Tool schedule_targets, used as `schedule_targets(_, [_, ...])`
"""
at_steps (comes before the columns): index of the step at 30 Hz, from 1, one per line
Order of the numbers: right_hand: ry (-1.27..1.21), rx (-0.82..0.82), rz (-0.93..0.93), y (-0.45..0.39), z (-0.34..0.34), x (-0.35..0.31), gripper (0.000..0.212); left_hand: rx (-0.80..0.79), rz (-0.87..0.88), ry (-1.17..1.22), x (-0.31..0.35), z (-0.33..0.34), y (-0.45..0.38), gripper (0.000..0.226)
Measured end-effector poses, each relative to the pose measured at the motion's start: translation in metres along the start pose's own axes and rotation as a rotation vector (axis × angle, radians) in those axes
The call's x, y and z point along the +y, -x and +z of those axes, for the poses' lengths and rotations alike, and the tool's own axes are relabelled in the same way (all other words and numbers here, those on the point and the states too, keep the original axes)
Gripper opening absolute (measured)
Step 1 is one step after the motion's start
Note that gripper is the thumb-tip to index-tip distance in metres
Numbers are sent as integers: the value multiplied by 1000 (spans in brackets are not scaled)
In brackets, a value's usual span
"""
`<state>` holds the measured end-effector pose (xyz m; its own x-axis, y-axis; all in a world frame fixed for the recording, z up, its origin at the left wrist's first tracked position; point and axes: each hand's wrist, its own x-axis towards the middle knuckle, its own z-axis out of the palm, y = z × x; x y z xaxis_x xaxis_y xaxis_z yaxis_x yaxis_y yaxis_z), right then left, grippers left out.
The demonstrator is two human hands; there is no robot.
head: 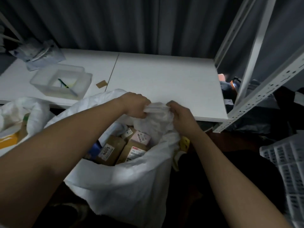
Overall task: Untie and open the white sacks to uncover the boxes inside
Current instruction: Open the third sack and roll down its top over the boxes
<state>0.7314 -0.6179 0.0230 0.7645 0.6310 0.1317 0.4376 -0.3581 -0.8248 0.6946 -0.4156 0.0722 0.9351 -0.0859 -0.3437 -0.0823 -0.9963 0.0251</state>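
Lower boxes (113,150) behind the sack (125,183) wall; labels' small print blurred.

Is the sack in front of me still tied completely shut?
No, the white sack gapes open below both hands, showing labelled brown boxes inside.

Both hands, left (134,105) and right (180,115), reach forward, fingers curled, pinching.

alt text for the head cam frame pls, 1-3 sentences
Both hands, left hand and right hand, grip the bunched far edge of an open white sack, whose mouth shows labelled cardboard boxes inside. Behind it is a white table carrying a clear plastic tub.
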Motion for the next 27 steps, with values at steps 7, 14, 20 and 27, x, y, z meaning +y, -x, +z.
schedule_targets(7, [596,148,-344,-28,-6,-11,32,89,-85,142,-21,-4,25,27])
schedule_targets(14, [448,-68,93,1,14,-40,47,56,-114,134,-26,1,34,30])
schedule_targets(20, [169,-226,234,8,16,-63,49,-227,-104,399,-30,-23,60,44])
schedule_targets(27, [64,-294,454,6,12,-74,47,-117,-5,118,-23,-17,77,35])
